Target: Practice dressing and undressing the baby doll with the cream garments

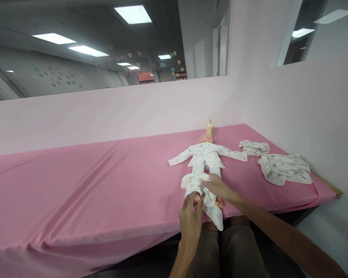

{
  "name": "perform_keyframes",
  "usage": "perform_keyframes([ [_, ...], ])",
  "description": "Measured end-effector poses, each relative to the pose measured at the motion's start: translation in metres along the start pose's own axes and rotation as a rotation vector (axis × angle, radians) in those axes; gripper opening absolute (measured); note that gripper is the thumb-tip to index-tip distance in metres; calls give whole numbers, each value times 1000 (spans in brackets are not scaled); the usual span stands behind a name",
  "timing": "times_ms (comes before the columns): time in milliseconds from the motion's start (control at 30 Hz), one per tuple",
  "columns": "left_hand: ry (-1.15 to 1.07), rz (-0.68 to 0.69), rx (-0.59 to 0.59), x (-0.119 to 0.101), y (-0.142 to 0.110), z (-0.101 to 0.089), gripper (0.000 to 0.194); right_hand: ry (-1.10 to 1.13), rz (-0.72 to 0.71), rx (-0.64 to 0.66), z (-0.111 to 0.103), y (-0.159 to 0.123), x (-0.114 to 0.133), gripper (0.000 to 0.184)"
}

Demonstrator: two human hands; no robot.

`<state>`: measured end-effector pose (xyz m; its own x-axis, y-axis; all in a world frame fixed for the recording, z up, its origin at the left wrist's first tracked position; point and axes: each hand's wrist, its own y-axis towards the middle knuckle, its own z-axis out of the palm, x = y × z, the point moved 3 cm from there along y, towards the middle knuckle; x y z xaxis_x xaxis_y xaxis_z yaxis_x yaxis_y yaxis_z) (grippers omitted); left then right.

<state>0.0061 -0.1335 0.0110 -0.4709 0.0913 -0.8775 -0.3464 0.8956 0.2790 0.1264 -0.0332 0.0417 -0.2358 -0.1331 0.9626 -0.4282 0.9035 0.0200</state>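
A baby doll (205, 138) lies on its back on a pink-covered table, head towards the wall. It wears a white patterned baby top (205, 153), its sleeves spread to both sides. Bunched around its lower legs are white patterned baby pants (195, 180), with one pant leg hanging towards the table's front edge. My left hand (190, 216) has its fingers closed around the doll's foot (197, 198) at the pants' opening. Pinched in my right hand (219, 187) is the fabric of the pants. The doll's other foot (219, 202) shows below my right hand.
A cream pump bottle (210, 128) stands behind the doll's head. To the right lie a folded patterned cloth (254, 147) and a larger patterned garment (285, 169). The pink sheet (89, 193) has creases at left. A wall with a window (104, 46) borders the table's back.
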Motion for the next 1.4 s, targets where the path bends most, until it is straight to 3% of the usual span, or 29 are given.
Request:
perform_keyframes([
  [200, -68, -105, -88, 4, 0, -5, 27, -192, -42, -168, -9, 12, -3, 19],
  [333, -18, -94, -161, 11, 2, -11, 31, -208, 9, -294, -23, 22, -11, 26],
  [433, 41, -70, -198, 19, 7, -14, 30, -69, 37, -233, -28, 26, -18, 31],
  [567, 137, -48, -170, 30, 8, -15, 32, 39, 33, -20, -31, 16, -18, 45],
  [700, 113, -129, -95, 36, 7, -13, 42, -98, -1, 117, -38, -5, -15, 46],
  [900, 25, -174, -37, 37, 13, -8, 43, -422, -124, 154, -37, -28, -10, 42],
  [1033, -45, -106, 6, 41, 22, -9, 31, -408, -156, 104, -38, -31, -3, 16],
  [1133, -31, -49, -116, 36, 26, -16, 26, -279, -167, 56, -39, -25, 4, 11],
  [1233, 83, 101, -244, 8, 32, -26, 29, -85, -205, 69, -34, -14, 12, 12],
  [1300, 87, 190, -159, -17, 43, -29, 37, 15, -227, 109, -26, -5, 18, 14],
  [1400, 72, 193, 230, -48, 68, -27, 46, 56, -264, 120, -16, 2, 27, 15],
])
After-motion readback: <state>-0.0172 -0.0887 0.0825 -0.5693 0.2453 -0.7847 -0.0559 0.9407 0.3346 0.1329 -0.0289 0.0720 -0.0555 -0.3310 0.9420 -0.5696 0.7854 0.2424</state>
